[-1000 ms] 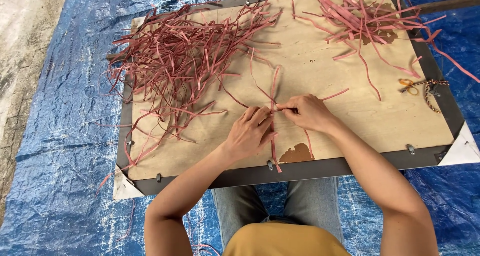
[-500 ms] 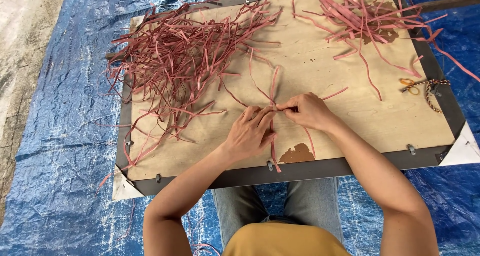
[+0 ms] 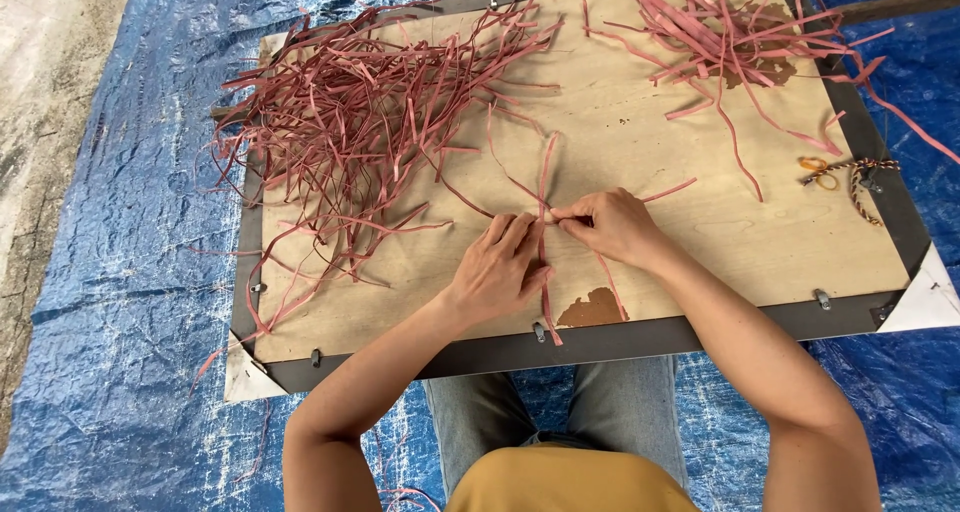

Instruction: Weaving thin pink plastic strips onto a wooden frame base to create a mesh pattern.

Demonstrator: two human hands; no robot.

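Both hands meet near the front middle of a wooden board (image 3: 640, 142) that lies on a blue tarp (image 3: 130, 302). The left hand (image 3: 497, 272) rests palm down on the board, its fingers (image 3: 515, 234) pressed flat on a few crossed pink strips (image 3: 543, 187); its grip is closed down onto them rather than wrapped around them. The right hand (image 3: 612, 225) sits just beside it, thumb and forefinger pinched shut on the strips at the point where they cross, its fingertips almost touching those of the left hand.

From that crossing the strips fan out: some run away from the hands toward the far side of the board, one runs out past the right hand, and others trail back toward the person, under the left hand and over the board's dark front edge.

Beyond the left hand and out to its left lies a big loose pile of strips (image 3: 370, 122), well apart from the grip. Beyond the right hand is a smaller pile (image 3: 735, 32). Far out to the right of the right hand, near the board's edge, lie orange rubber bands (image 3: 817, 169) and a braided cord (image 3: 862, 182).
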